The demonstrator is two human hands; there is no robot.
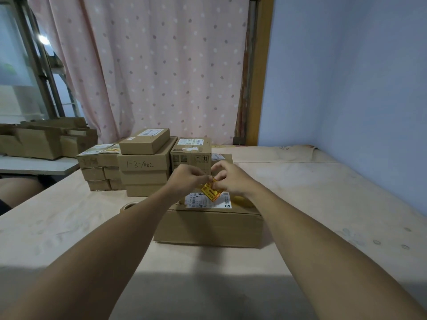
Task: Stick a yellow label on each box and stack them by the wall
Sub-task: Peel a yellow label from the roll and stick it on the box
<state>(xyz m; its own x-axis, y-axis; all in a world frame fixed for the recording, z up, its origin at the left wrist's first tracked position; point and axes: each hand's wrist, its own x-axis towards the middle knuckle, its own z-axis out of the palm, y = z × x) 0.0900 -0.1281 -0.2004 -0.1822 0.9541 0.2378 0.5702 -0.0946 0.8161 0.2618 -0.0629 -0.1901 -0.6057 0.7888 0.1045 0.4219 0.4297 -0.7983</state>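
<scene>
A brown cardboard box [208, 225] lies in front of me on the cloth-covered surface, with a white shipping label [203, 200] on its top. Above it my left hand [188, 179] and my right hand [231, 179] meet, both pinching a yellow label [211, 189] with red print. The label hangs tilted just over the white shipping label. Whether its backing is on or off I cannot tell.
Several stacked cardboard boxes [144, 165] stand behind, in front of the pink dotted curtain [161, 65]. A tape roll [129, 206] lies left of the near box. Open flattened cartons [46, 142] rest on a table at far left. The blue wall [346, 77] runs along the right.
</scene>
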